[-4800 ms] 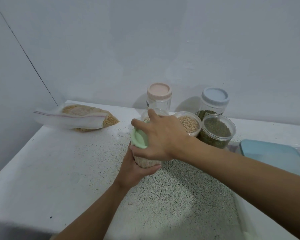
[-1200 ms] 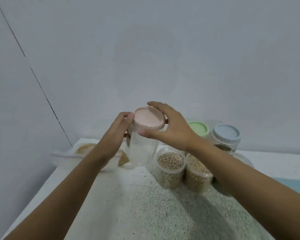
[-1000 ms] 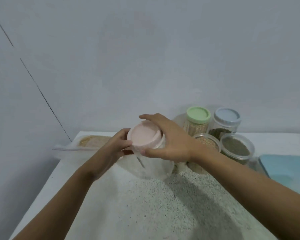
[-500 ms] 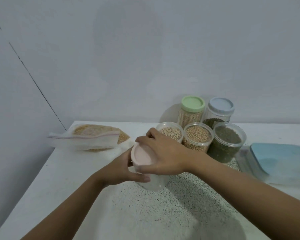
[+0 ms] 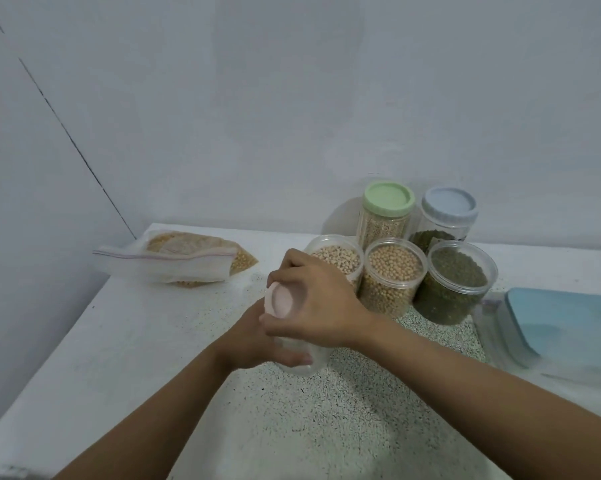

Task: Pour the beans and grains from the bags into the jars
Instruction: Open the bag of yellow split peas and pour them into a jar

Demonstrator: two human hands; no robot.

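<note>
Head camera, single view.

Step in hand, as I judged it: opening the clear jar (image 5: 316, 360) so that the bag (image 5: 174, 268) could be emptied into it. The pink lid (image 5: 281, 301) sat on the jar. No gap showed between lid and rim, so I logged it as not yet off.

Hands were together, both clamped on the one object. My left hand (image 5: 257, 344) gripped the jar's body from the left, fingers curled round its lower wall. My right hand (image 5: 321, 304) sat over the top, fingers and thumb curled round the lid's edge.

The jar was between my hands, over the middle of the table (image 5: 136, 358), tilted so the lid faced up and left. I could not tell whether its base touched the table. The little wall that showed looked empty.

The bag lay flat at the back-left corner, well apart from the jar, top folded over, yellowish grain inside. I could not tell whether it was sealed.

Three open tubs (image 5: 385, 299) of beans stood just beside my right hand. Behind them were a green-lidded jar (image 5: 388, 198) and a blue-lidded jar (image 5: 448, 206), both with contents. A blue box (image 5: 562, 327) sat at the right edge.

Next move, judged:
- Twist the lid with the right hand against the left hand's hold.
- Set the lid down and stand the jar upright.
- Reach left for the bag.

The tubs were close to my right knuckles, so the twist called for care.
</note>
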